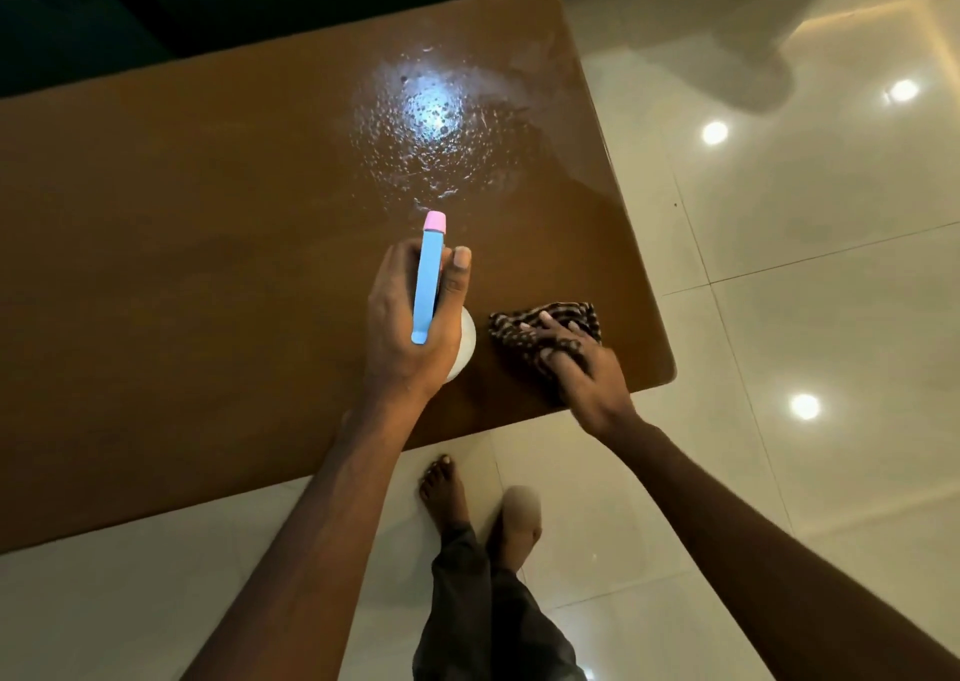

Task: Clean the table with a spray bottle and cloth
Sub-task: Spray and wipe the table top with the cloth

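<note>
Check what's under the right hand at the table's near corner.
The right hand lies flat on a dark patterned cloth, which rests on the brown table. The cloth's far part shows past the fingers; whatever lies beneath the palm is covered.

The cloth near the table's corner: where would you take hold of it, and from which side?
Best at the far bunched edge of the cloth, from above. It lies flat on the table under the right hand, whose fingers already press on it, so curling them gathers a grip.
</note>
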